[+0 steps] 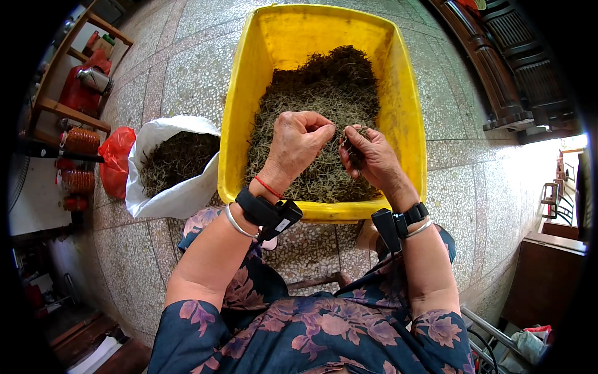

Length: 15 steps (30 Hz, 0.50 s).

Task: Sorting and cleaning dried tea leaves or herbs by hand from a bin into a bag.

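Note:
A large yellow plastic tub (415,118) stands in front of me, holding a heap of dried, twiggy plant bits (311,109), darker at the far end and greyer nearer me. Over the heap, my left hand (296,143) is closed in a pinch, thumb against forefinger; whatever is between the tips is too small to make out. Just right of it, my right hand (377,156) is curled, palm partly up, around a small dark clump of the same dried plant bits (355,156). The two hands are close together but apart. Both wrists wear black strapped devices and bangles.
Left of the tub, an opened white sack (140,181) holds more dark dried plant bits, beside a red plastic bag (116,163). A wooden shelf (71,112) with jars stands at far left. Dark wooden furniture (483,62) is at upper right, a brown cabinet (542,274) at lower right.

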Motion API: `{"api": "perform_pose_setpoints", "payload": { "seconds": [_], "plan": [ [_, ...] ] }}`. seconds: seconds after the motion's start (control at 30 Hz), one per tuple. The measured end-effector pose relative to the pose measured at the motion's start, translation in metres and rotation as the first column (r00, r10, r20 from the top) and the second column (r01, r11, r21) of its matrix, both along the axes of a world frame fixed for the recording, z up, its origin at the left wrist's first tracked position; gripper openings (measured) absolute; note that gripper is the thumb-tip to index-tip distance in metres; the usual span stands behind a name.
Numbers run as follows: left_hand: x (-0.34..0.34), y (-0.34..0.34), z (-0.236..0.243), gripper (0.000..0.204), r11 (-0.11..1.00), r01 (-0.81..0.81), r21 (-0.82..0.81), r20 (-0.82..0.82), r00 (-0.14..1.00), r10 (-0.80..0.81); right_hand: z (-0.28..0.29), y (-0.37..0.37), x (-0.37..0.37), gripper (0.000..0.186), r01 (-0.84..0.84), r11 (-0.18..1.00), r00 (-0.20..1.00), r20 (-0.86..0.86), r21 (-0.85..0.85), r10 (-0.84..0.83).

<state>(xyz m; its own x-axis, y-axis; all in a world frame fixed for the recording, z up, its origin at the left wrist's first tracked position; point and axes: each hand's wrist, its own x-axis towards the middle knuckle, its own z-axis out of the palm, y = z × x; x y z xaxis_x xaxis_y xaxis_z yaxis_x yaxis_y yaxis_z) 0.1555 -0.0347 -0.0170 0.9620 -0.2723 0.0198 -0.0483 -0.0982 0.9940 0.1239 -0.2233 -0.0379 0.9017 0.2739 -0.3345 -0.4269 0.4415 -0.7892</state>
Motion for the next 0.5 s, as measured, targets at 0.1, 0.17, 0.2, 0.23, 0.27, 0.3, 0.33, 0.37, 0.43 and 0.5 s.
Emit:
{"api": "perform_pose_setpoints", "payload": {
  "seconds": [0.1, 0.17, 0.2, 0.23, 0.27, 0.3, 0.33, 0.37, 0.43, 0.5],
  "plan": [
    [-0.0010, 0.0014, 0.0042, 0.016, 1.000, 0.002, -0.021, -0.055, 0.998, -0.003, -0.0071, -0.0018, 0.0024, 0.015, -0.001, 1.000, 1.000, 0.023, 0.015, 0.001],
    [-0.0017, 0.0028, 0.0046, 0.015, 1.000, 0.020, -0.008, -0.108, 0.994, -0.020, -0.0031, 0.0010, 0.0024, 0.014, 0.017, 1.000, 1.000, 0.006, -0.012, -0.017],
    [-0.0020, 0.0028, 0.0035, 0.016, 1.000, 0.014, 0.001, -0.112, 0.994, -0.014, -0.0018, 0.0021, 0.0025, 0.014, 0.037, 0.999, 0.999, -0.009, -0.040, -0.037],
    [-0.0022, 0.0029, 0.0028, 0.016, 1.000, 0.009, 0.010, -0.115, 0.993, -0.008, -0.0018, 0.0022, 0.0027, 0.014, 0.036, 0.999, 0.999, -0.009, -0.040, -0.037],
    [-0.0022, 0.0031, 0.0020, 0.016, 1.000, 0.009, 0.009, -0.116, 0.993, -0.008, -0.0018, 0.0022, 0.0030, 0.015, 0.045, 0.999, 0.999, 0.003, -0.031, -0.045],
    [-0.0023, 0.0032, 0.0012, 0.016, 1.000, 0.002, 0.022, -0.114, 0.993, 0.000, -0.0018, 0.0021, 0.0033, 0.015, 0.053, 0.998, 0.998, 0.014, -0.023, -0.053],
    [-0.0022, 0.0030, 0.0003, 0.016, 0.999, -0.004, 0.034, -0.112, 0.994, 0.008, -0.0022, 0.0017, 0.0035, 0.015, 0.054, 0.998, 0.998, 0.014, -0.023, -0.053],
    [-0.0022, 0.0028, -0.0004, 0.016, 0.999, -0.003, 0.033, -0.112, 0.994, 0.007, -0.0030, 0.0012, 0.0036, 0.016, 0.059, 0.998, 0.998, 0.007, -0.022, -0.059],
    [-0.0021, 0.0032, -0.0019, 0.016, 0.997, -0.012, 0.081, -0.084, 0.996, 0.019, -0.0032, 0.0012, 0.0039, 0.017, 0.063, 0.998, 0.998, 0.000, -0.019, -0.063],
    [-0.0016, 0.0042, -0.0039, 0.016, 0.995, -0.012, 0.102, -0.072, 0.997, 0.020, -0.0021, 0.0022, 0.0042, 0.018, 0.049, 0.998, 0.999, 0.007, -0.025, -0.049]
  ]
}}
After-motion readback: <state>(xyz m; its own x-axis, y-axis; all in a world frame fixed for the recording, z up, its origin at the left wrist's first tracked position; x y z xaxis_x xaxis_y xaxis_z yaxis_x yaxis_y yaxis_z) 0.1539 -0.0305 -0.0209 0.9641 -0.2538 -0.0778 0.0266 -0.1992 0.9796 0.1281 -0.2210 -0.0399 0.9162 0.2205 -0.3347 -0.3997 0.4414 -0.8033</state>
